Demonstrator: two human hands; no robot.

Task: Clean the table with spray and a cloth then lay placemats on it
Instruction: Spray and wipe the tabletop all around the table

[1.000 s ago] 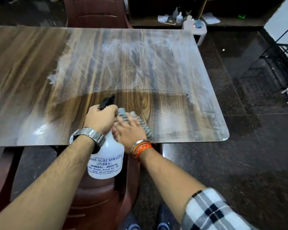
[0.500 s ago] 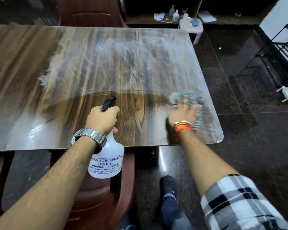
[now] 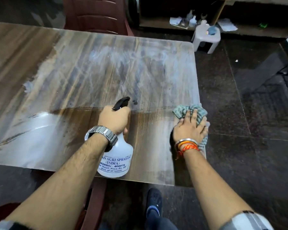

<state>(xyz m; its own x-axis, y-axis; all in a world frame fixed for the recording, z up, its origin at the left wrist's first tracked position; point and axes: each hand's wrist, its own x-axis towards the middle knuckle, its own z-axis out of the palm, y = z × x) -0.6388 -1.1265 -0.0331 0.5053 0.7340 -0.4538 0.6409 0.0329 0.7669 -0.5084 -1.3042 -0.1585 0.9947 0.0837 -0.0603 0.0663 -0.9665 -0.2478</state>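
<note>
The wood-grain table (image 3: 73,67) fills the upper left; its far part is hazy with smears, and a darker wiped band runs along the near edge. My left hand (image 3: 114,119) grips a white spray bottle (image 3: 115,160) with a black nozzle, held above the near edge. My right hand (image 3: 190,129) presses flat on a grey-blue checked cloth (image 3: 192,110) at the table's near right edge. No placemats are in view.
A maroon plastic chair (image 3: 98,15) stands at the far side and another (image 3: 96,201) under the near edge below my arms. A small white stool (image 3: 206,39) and a low cluttered shelf (image 3: 181,22) lie beyond the table's right corner. Dark tiled floor (image 3: 248,155) is on the right.
My right hand has swept the cloth from next to the bottle rightward along the near edge to the table's right edge. My left hand has kept the bottle in about the same place.
</note>
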